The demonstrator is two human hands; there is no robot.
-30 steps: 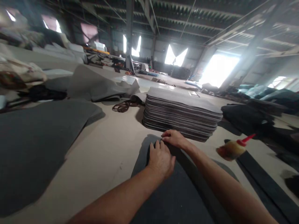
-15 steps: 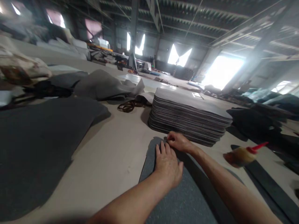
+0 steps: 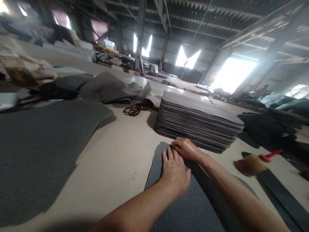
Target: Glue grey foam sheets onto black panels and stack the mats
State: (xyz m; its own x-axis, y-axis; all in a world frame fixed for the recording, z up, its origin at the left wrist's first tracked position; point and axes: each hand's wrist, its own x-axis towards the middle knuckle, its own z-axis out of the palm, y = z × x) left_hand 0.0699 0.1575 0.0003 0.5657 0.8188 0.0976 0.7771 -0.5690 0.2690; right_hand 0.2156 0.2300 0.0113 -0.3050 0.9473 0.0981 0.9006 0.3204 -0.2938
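Note:
A dark grey felt-like sheet (image 3: 190, 211) lies on the table in front of me. My left hand (image 3: 174, 172) rests flat on it with fingers stretched out toward its far end. Just beyond those fingertips, my right hand (image 3: 185, 148) is curled down at the sheet's far edge, its fingers pinched together. The fingers appear to grip the edge of the sheet, though the fingertips are partly hidden. Right behind the hands stands a neat stack of grey sheets (image 3: 199, 124) with rounded corners.
A glue bottle (image 3: 252, 165) with a red nozzle lies to the right, near dark strips (image 3: 282, 193). Large dark sheets (image 3: 45, 151) cover the left side. Crumpled grey material (image 3: 108, 87) and a brown cord coil (image 3: 133, 110) sit behind on the beige tabletop (image 3: 108, 164).
The view has shifted slightly, so everything sits a little further right. Both hands keep nearly the same place on the sheet; the right hand's fingers have moved only a little.

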